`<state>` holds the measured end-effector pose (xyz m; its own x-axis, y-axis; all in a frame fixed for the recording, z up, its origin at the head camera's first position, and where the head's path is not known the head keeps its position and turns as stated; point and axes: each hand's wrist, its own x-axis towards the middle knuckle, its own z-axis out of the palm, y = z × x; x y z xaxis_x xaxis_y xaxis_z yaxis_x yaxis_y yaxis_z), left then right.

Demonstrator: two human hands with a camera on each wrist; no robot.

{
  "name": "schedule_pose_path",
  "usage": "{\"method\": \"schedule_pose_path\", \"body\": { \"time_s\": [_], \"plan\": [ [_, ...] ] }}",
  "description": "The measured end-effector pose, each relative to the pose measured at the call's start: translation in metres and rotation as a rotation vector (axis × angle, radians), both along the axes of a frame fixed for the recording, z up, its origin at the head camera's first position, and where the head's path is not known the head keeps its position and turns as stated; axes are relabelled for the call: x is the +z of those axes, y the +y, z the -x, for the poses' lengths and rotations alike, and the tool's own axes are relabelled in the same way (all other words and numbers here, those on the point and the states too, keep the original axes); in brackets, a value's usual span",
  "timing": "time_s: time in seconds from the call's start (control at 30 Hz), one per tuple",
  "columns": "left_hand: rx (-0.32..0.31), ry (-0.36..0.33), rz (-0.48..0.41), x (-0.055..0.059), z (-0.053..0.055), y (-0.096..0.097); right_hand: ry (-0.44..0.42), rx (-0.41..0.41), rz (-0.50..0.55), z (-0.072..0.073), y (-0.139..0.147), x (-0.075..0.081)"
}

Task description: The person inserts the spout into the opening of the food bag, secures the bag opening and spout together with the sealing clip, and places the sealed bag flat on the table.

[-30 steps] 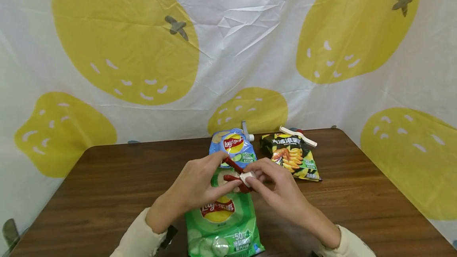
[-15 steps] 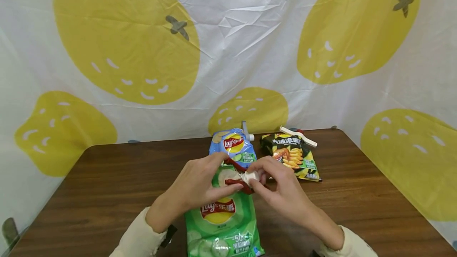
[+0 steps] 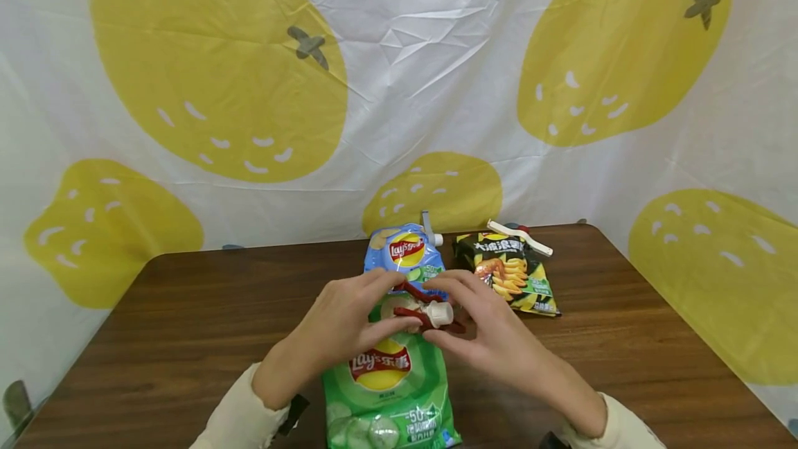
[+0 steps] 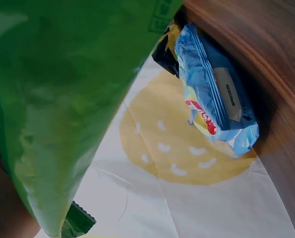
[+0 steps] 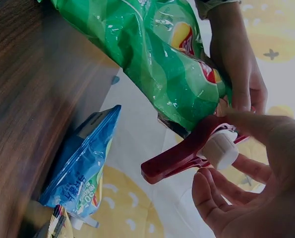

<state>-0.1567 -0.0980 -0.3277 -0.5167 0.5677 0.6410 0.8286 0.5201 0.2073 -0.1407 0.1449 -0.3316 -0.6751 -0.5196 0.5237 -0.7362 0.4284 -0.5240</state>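
Note:
A green Lay's chip bag [image 3: 399, 393] stands at the front of the table with a red bag clip [image 3: 408, 312] across its top. A white screw cap [image 3: 441, 313] sits on the clip's spout. My left hand [image 3: 333, 321] holds the bag's top and the clip's left part between thumb and fingers. Around the cap, my right hand [image 3: 499, 331] has its thumb and fingers spread apart, fingertips right at the clip. In the right wrist view the cap [image 5: 220, 149] shows bare between those fingers. The left wrist view is largely filled by the green bag [image 4: 73, 74].
Behind the green bag lies a blue Lay's bag [image 3: 405, 251] with a grey clip and white cap [image 3: 434, 238] at its top. To its right is a black chip bag [image 3: 508, 272] with a white clip [image 3: 520, 235]. A printed curtain [image 3: 430, 89] hangs behind the table.
My right thumb and fingers have let go of the white cap and spread apart around it. My left hand keeps its hold, and the bags stay in place.

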Motion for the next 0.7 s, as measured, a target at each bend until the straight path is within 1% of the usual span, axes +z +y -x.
{"method": "schedule_pose_path", "body": {
  "time_s": [0.07,0.27,0.37,0.5,0.6,0.7],
  "plan": [
    [-0.002,0.005,0.0,-0.0001,0.0003,-0.0004,0.011,0.005,-0.016,0.0005,0.001,0.0005],
    [0.016,-0.002,0.007,-0.0003,0.0014,-0.0019,0.079,0.022,0.03,0.0057,0.0037,0.0001],
    [0.022,-0.005,0.009,-0.0007,0.0017,-0.002,0.116,0.029,0.033,0.0071,0.0038,-0.0016],
    [0.036,-0.017,0.004,-0.0004,0.001,-0.0009,0.163,-0.011,0.052,0.0057,0.0025,-0.0026],
    [0.048,-0.033,0.004,0.0007,-0.0001,-0.0001,0.172,-0.041,0.087,0.0041,0.0014,-0.0021],
    [0.049,-0.049,0.007,0.0017,-0.0005,-0.0001,0.153,-0.035,0.097,0.0033,0.0023,-0.0013]
  ]
}}
